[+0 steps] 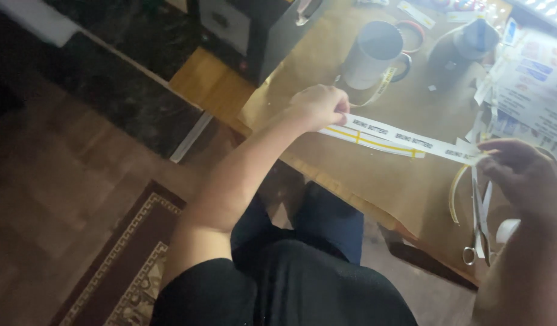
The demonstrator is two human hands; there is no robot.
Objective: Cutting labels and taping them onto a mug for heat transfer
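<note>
Both hands hold one long white strip (405, 137) stretched across the brown-paper table (375, 181). Left hand (319, 106), at about 12 o'clock in the view, is closed in a loose fist with the fingers pinching the strip's left end. Right hand (523, 172), at 3 o'clock, is half open, fingertips curled and pinching the strip's right end; the exact grip is dim.

That strip is narrow, flat and pale, with dark printed lettering repeated along its length. It runs from the left hand down toward 4 o'clock to the right hand, held just above the table. Just under it, on the paper, lies a second white strip with yellow lines (375, 142), nearly parallel.

A white mug (372, 55) stands at 1 o'clock from the left hand, near it; its inside is dark and I cannot tell what it holds. A yellowish printed tape (384, 84) curls beside its base. A dark grey cone-shaped thing (462, 48) stands further toward 2 o'clock.

Scissors (479, 223) lie below the right hand at 5 o'clock, blades pointing up toward it. A curved yellow sliver (453, 196) lies just beside them. Printed sheets (532, 90) lie at the table's right edge.
</note>
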